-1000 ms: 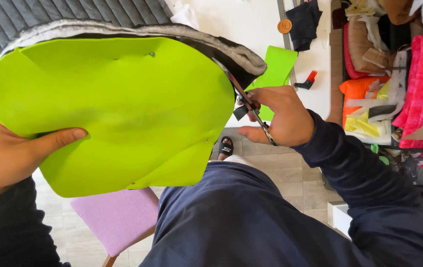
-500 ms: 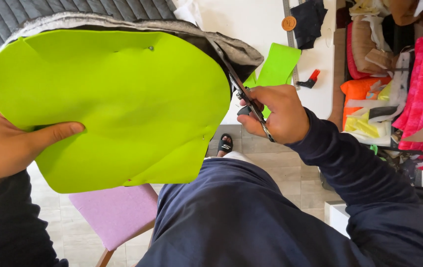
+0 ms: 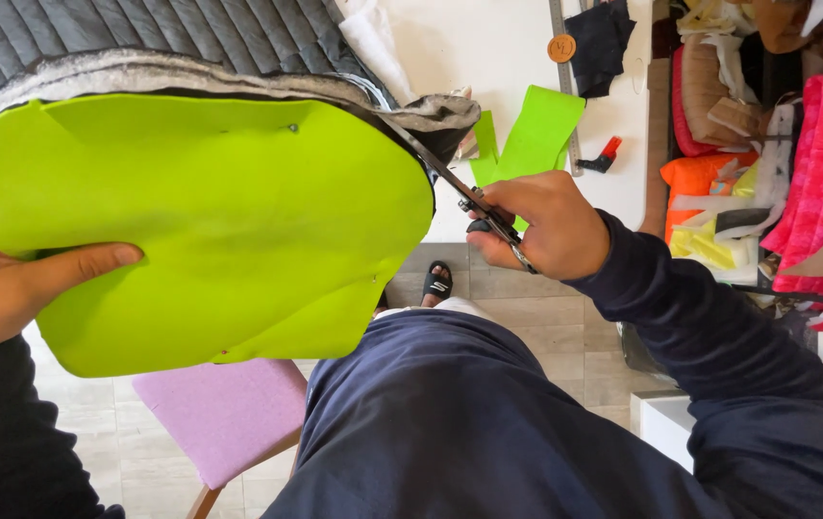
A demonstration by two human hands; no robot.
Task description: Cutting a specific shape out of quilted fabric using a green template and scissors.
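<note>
A large lime-green pattern piece [image 3: 210,221] is pinned on top of grey quilted fabric [image 3: 142,48] with a fleecy edge. My left hand [image 3: 17,288] grips the piece at its left side, thumb on top. My right hand [image 3: 541,226] holds dark scissors [image 3: 450,178], whose blades run up along the green piece's right edge and into the grey fabric near its upper right corner. Both arms wear dark blue sleeves.
A white table [image 3: 488,48] carries green scraps [image 3: 536,130], a ruler, a black cloth and a small red-handled tool [image 3: 604,154]. Piles of pink, orange and yellow fabric [image 3: 786,173] fill the right. Below are a lilac-seated chair [image 3: 219,413], a tiled floor and a sandalled foot [image 3: 437,282].
The scissors have advanced upward along the right edge of the green piece into the grey fabric. My left hand keeps its grip.
</note>
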